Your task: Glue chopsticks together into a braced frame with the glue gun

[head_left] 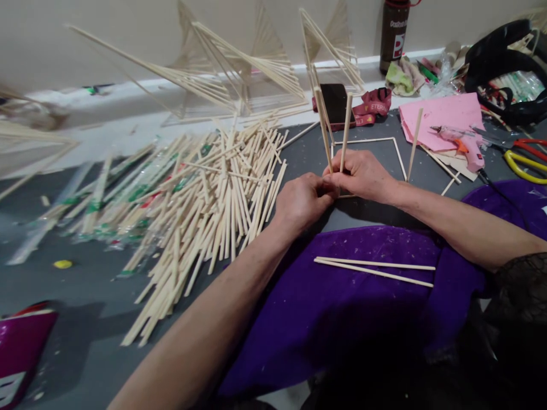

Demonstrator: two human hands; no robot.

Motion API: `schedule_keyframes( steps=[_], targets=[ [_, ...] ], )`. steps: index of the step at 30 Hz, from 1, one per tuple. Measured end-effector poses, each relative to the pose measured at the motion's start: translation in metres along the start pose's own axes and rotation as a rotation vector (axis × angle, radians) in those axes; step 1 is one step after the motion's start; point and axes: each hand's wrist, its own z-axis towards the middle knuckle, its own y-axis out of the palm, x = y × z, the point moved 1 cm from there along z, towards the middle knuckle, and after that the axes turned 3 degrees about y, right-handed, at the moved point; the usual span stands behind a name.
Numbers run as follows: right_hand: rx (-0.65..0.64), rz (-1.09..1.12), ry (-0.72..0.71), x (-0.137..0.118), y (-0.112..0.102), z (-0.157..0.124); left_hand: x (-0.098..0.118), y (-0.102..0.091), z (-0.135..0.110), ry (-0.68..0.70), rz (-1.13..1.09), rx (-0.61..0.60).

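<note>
Sticks [231, 199] lay heaped beside the left hand [300, 199], its fingers curled, grip hidden. Touching it, the right hand [365, 175] pinched an upright stick [346, 131] at a corner of the frame [371, 140]. Farther right lay a glue gun [464, 142].

Left flank: loose stick heap [231, 199] crowds the left hand [303, 199]. Upright sticks [346, 131] rise at the right hand [363, 173]; I log that spot as obstructed. Lone stick [415, 145] stands just beyond the right forearm [453, 221], glue gun [472, 149] farther right. Passage I see: above the purple cloth [342, 319], within the square frame [400, 159].
</note>
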Motion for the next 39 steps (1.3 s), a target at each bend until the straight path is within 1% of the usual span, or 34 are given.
schedule_keyframes(
  steps=[2, 5, 7, 11, 13, 18, 21, 27, 32, 39],
  targets=[
    [-0.010, -0.010, 0.003, -0.001, -0.001, 0.000, -0.005, 0.001, 0.000, 0.043, -0.074, 0.023],
    [-0.019, -0.019, 0.009, -0.003, -0.001, -0.001, -0.014, 0.000, 0.000, 0.089, -0.236, 0.020],
    [-0.019, -0.019, 0.010, -0.004, -0.002, -0.001, -0.019, -0.001, 0.001, 0.071, -0.333, 0.011],
    [-0.016, -0.014, 0.013, -0.004, -0.002, -0.001, -0.025, -0.004, -0.001, -0.034, -0.441, 0.010],
    [-0.017, -0.013, 0.018, -0.005, -0.002, -0.002, -0.024, -0.004, -0.003, -0.058, -0.430, 0.015],
    [-0.027, -0.027, 0.035, -0.009, -0.004, -0.002, -0.019, -0.001, -0.007, -0.050, -0.265, 0.032],
    [-0.041, -0.023, 0.039, -0.012, -0.004, -0.002, -0.015, 0.000, -0.008, -0.054, -0.216, 0.042],
    [-0.027, -0.005, 0.066, -0.012, -0.002, -0.002, -0.014, 0.003, -0.010, -0.040, -0.221, 0.092],
    [-0.024, -0.019, 0.038, -0.010, 0.000, -0.002, -0.017, 0.005, -0.010, -0.033, -0.221, 0.104],
    [-0.037, -0.045, -0.005, -0.009, 0.001, -0.001, -0.016, 0.003, -0.009, -0.020, -0.240, 0.102]
  ],
)
